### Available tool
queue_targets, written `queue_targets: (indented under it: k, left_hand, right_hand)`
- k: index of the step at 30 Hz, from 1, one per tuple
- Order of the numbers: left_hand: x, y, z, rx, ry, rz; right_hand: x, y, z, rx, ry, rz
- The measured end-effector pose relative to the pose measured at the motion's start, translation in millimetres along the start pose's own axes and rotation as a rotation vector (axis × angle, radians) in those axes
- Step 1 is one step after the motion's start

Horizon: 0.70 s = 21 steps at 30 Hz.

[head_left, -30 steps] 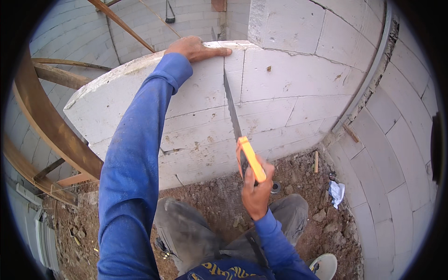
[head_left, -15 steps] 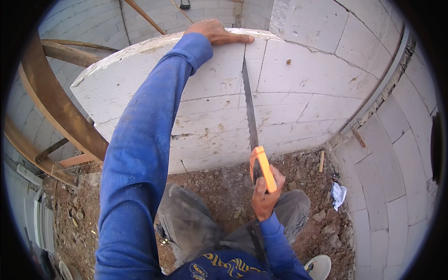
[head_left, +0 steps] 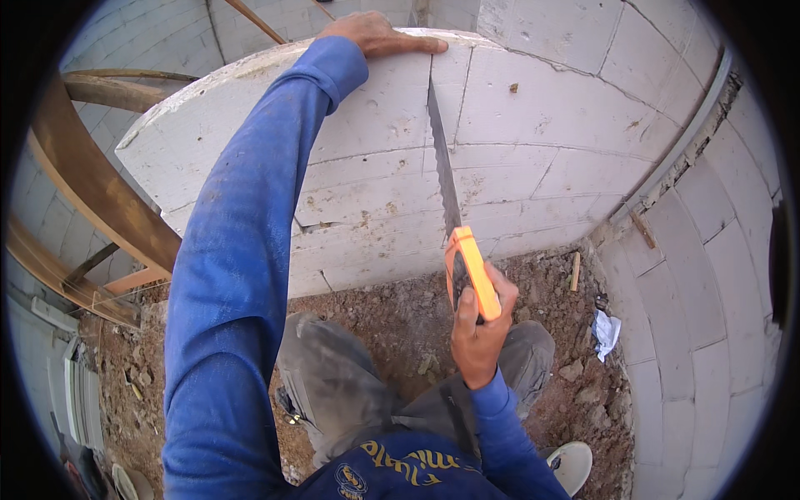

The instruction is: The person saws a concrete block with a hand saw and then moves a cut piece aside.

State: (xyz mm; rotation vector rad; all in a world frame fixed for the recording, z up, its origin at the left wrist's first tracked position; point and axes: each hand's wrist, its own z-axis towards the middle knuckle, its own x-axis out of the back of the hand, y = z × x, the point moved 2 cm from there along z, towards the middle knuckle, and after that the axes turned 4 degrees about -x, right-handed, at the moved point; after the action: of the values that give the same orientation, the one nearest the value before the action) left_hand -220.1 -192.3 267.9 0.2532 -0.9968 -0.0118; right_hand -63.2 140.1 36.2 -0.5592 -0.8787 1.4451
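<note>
My left hand (head_left: 375, 36) lies on the top edge of a white masonry block (head_left: 379, 104), a stretched digit pointing right along the edge. Its other fingers are partly hidden behind that edge. Low at centre right, my right hand (head_left: 483, 333) is closed round the orange and black handle of a hand saw (head_left: 446, 183). The toothed grey blade runs up to the block's face, its upper end in a vertical cut just below my left hand's outstretched digit. To the right of the cut, a pale wall (head_left: 558, 108) of similar blocks continues.
Curved brown timbers (head_left: 92, 175) stand at the left. Another block wall (head_left: 667, 308) rises at the right. On the rough soil (head_left: 575, 367) lie a crumpled white scrap (head_left: 607, 333) and a small wood piece (head_left: 575, 272). A pale bucket (head_left: 572, 467) stands near my right leg.
The saw and my right hand have moved slightly up in the picture, the handle closer to the wall. The whole view has shifted a little; my left hand stays on the block's top edge.
</note>
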Motion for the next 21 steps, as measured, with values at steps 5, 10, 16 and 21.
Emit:
queue_targets:
  k: [5, 10, 16, 21]
  left_hand:
    - [-2.2, 15.2, 4.4, 0.000, 0.007, 0.007]
    - [1.5, 9.9, -6.1, 0.062, -0.004, 0.014]
    - [23.5, 36.8, -8.0, 0.078, -0.101, 0.094]
    - [26.0, 28.0, -11.8, 0.082, -0.180, 0.090]
  right_hand:
    - [62.1, 99.1, -183.4, -0.222, -0.092, 0.122]
    - [-24.2, 17.2, 40.3, -0.061, 0.017, 0.044]
    - [-33.1, -38.9, 97.2, 0.054, 0.021, 0.067]
    - [-37.9, -32.7, 88.5, 0.015, 0.020, 0.031]
